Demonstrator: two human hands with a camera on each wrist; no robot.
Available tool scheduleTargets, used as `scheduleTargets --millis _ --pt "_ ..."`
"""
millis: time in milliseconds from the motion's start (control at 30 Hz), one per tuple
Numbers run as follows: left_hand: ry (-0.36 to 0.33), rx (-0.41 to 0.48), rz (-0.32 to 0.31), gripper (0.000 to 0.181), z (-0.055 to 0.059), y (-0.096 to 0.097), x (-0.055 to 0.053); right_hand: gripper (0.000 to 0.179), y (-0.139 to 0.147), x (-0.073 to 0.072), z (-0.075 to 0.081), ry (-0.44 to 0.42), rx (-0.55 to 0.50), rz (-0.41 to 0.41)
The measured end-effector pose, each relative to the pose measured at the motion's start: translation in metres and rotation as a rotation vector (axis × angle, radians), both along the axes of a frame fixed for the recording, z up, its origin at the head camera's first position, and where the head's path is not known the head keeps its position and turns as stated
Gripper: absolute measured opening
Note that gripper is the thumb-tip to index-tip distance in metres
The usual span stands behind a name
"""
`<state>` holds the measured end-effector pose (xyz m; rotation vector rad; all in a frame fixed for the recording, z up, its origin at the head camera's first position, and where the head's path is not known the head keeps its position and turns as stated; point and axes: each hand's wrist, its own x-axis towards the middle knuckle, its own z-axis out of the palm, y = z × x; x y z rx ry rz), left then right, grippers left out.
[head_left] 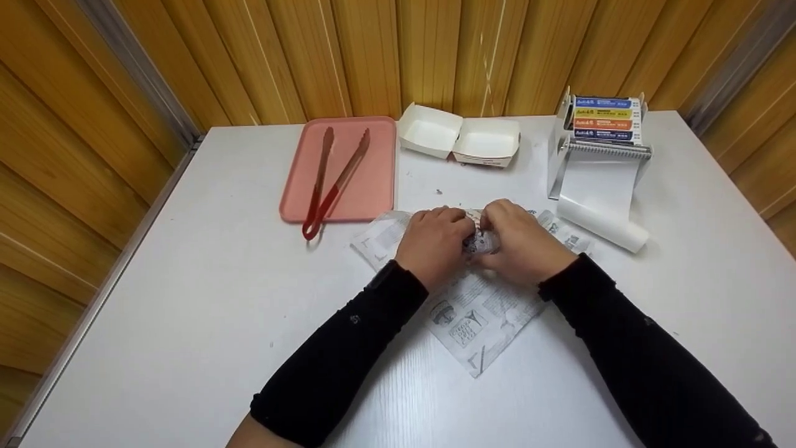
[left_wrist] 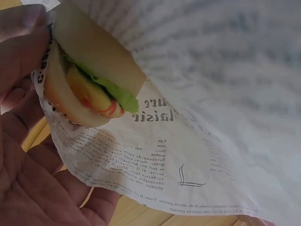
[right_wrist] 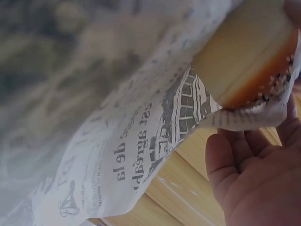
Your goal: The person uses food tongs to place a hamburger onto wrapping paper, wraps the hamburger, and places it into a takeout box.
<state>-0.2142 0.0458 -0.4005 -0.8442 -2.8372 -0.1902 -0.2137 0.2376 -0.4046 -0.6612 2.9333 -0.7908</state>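
A yellow slatted wall point(head_left: 429, 56) is standing along the far side, and a white table point(head_left: 155, 311) is stretching out before it. Two black sleeves point(head_left: 342, 342) are reaching in from the near side. A printed paper point(head_left: 479, 298) is lying around the middle of the table, one corner pointing near, its far part rising in folds. A pink tray point(head_left: 298, 168) is lying to the far left of it. At far right a holder point(head_left: 559, 124) is carrying four coloured bands point(head_left: 603, 118), and a white sheet point(head_left: 600, 180) is hanging from it, curling at its near end. A white box point(head_left: 429, 129) is lying open at the far side, just right of the tray. Tongs point(head_left: 336, 188) are resting on the tray, their red handle end jutting over its near edge. The left hand point(head_left: 433, 242) is curling its fingers on the left of the paper, gripping it against a bun point(right_wrist: 254, 52); the right hand point(head_left: 519, 242) is gripping the right side likewise. The bun is sitting inside the paper, between the hands. A yellow filling point(left_wrist: 89, 92) and green lettuce point(left_wrist: 115, 92) are showing at its left end. Black and white seeds point(right_wrist: 275, 87) are dotting its crust.
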Motion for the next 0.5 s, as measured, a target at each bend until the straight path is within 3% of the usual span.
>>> scheduleTargets --millis 133,333,500 --pt "0.002 0.002 -0.012 0.042 0.000 -0.002 0.001 0.043 0.002 0.000 0.003 -0.012 -0.020 -0.019" --pt "0.011 -0.017 -0.010 0.043 -0.001 -0.002 0.002 0.033 0.000 0.002 0.007 0.036 -0.011 -0.024" --pt "0.011 0.009 0.000 0.028 -0.002 -0.001 0.001 0.027 0.003 0.010 0.013 0.186 -0.006 0.103"
